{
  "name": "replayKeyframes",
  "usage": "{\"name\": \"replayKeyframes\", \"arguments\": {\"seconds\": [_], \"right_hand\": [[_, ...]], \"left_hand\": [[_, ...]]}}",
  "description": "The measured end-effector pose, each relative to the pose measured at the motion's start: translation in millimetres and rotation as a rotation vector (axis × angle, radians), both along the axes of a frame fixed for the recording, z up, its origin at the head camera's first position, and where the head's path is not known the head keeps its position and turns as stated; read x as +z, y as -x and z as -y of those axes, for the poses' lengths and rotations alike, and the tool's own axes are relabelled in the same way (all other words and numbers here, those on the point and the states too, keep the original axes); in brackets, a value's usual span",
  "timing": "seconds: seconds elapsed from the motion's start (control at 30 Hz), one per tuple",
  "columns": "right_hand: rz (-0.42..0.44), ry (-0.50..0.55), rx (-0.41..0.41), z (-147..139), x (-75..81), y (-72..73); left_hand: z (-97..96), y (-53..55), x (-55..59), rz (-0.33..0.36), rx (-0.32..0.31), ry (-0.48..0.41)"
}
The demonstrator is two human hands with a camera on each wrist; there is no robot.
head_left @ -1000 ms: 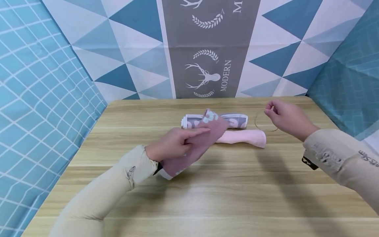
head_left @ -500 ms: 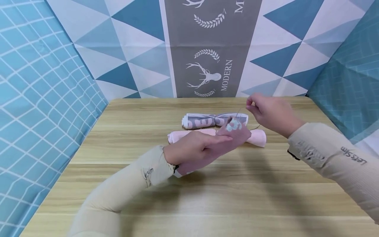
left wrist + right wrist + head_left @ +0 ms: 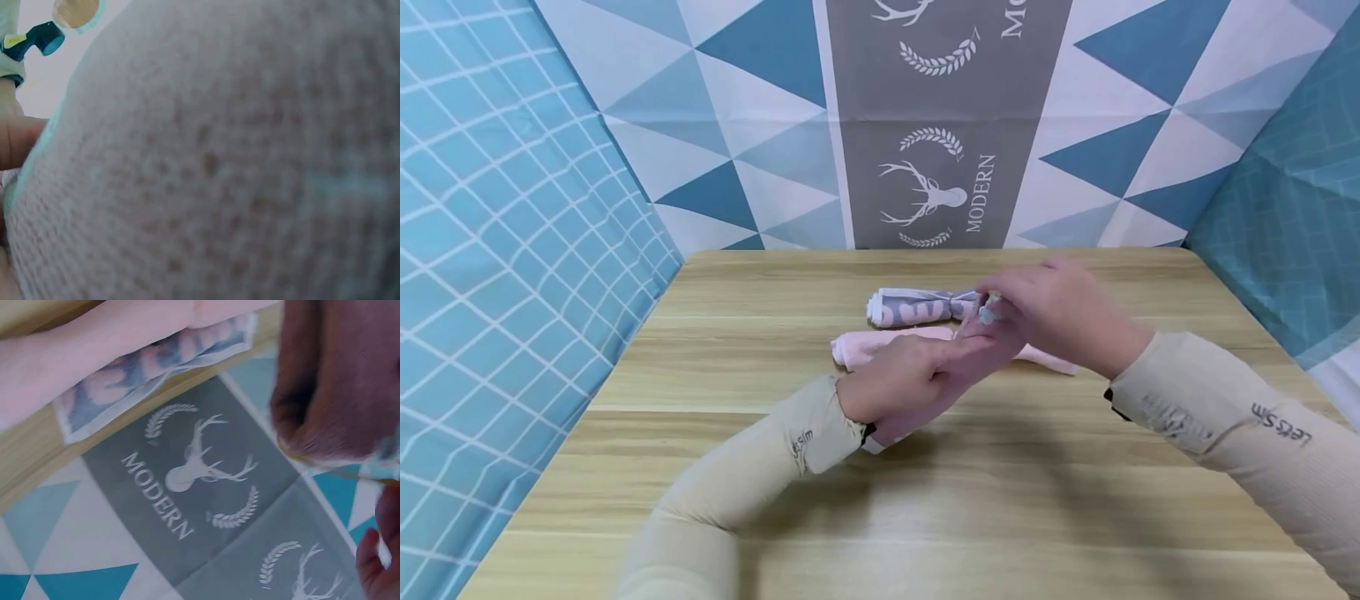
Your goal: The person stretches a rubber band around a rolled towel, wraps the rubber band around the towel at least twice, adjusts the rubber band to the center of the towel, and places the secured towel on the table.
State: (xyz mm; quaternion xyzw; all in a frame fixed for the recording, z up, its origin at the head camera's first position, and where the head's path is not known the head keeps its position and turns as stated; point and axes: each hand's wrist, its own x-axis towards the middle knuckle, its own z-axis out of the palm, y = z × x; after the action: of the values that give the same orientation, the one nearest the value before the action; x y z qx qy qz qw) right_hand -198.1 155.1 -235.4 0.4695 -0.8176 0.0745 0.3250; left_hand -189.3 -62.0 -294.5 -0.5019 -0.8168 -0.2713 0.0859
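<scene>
My left hand grips a rolled mauve-pink towel with a pale blue flower pattern, holding it tilted above the table. The towel's weave fills most of the left wrist view. At its upper end my right hand, blurred in the head view, pinches a thin tan string. In the right wrist view the string runs across the end of the towel to the right fingers. How far it goes round the towel is hidden.
Behind the hands lie a light pink rolled towel and a grey-and-pink rolled towel, each drawn in at its middle. They rest on the wooden table. A patterned wall covering stands along the table's far edge.
My left hand has carried the mauve towel to the right. My right hand has moved left with the string, from apart to right at the towel's upper end.
</scene>
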Motion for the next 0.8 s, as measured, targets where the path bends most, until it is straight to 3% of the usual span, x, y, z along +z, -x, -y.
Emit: {"name": "replayKeyframes", "arguments": {"seconds": [0.13,0.33,0.63,0.8], "right_hand": [[-0.113,0.023,0.082,2,-11.4,-6.2],[-0.251,0.198,0.145,15,-28.6,-9.7],[-0.285,0.555,0.192,18,-38.5,-11.2],[-0.211,0.662,0.232,7,-36.6,-11.5]], "left_hand": [[2.5,-2.6,-3.7,-0.006,0.043,-0.043],[7.4,-6.9,-3.4,-0.053,0.114,-0.035],[17.3,-14.7,-3.5,-0.116,0.028,-0.199],[24.0,-22.1,-2.5,-0.187,0.019,-0.297]]}}
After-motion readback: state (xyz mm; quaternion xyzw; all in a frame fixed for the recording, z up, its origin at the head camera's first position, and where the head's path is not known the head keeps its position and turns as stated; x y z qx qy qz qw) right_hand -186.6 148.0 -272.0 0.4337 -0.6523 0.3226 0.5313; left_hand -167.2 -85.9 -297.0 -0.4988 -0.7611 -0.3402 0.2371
